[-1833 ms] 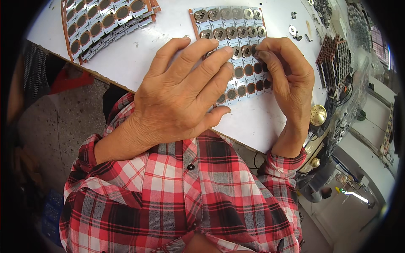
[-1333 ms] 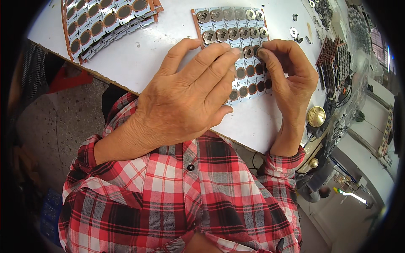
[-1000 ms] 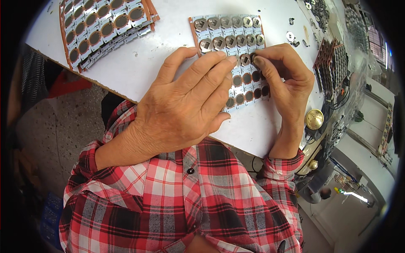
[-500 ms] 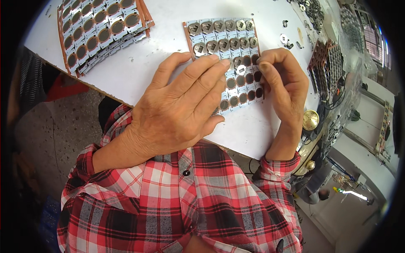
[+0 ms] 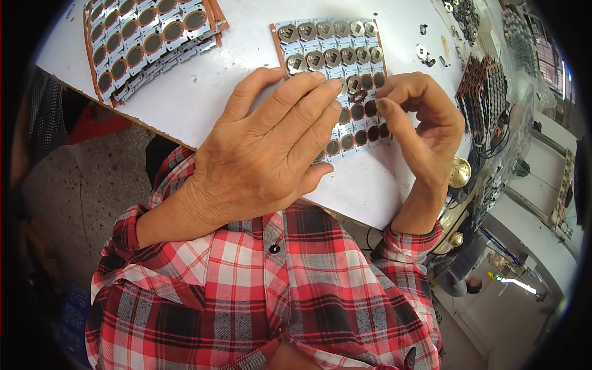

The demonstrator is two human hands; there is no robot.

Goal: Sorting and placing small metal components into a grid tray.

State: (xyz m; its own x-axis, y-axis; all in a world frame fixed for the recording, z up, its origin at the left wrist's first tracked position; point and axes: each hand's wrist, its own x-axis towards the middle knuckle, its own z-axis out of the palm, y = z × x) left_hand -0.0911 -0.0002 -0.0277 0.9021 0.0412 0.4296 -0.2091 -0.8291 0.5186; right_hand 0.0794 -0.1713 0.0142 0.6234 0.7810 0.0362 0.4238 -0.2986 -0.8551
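Observation:
A panel of small circuit boards (image 5: 327, 47) lies on the white table in front of me. Silvery metal discs with dark square openings cover its two far rows, while dark round pads (image 5: 357, 111) show in the nearer rows. Over the panel's left and middle lies my left hand (image 5: 265, 139), fingers stretched out and hiding part of it. My right hand (image 5: 422, 117) is at the panel's right edge, thumb and forefinger pressed close together; what they pinch, if anything, is hidden. A loose-looking small metal piece (image 5: 358, 96) sits between the hands.
At the far left is a stack of similar panels (image 5: 148, 43) with bare round pads. Small metal parts (image 5: 422, 52) lie scattered at the far right, near a stack of brown-edged panels (image 5: 478, 83). A round brass-coloured object (image 5: 459, 172) stands right of my right wrist.
My right hand has moved slightly right. The small metal piece between the hands has gone from bright to dark and seems shifted. The panel appears slightly higher and further right in view.

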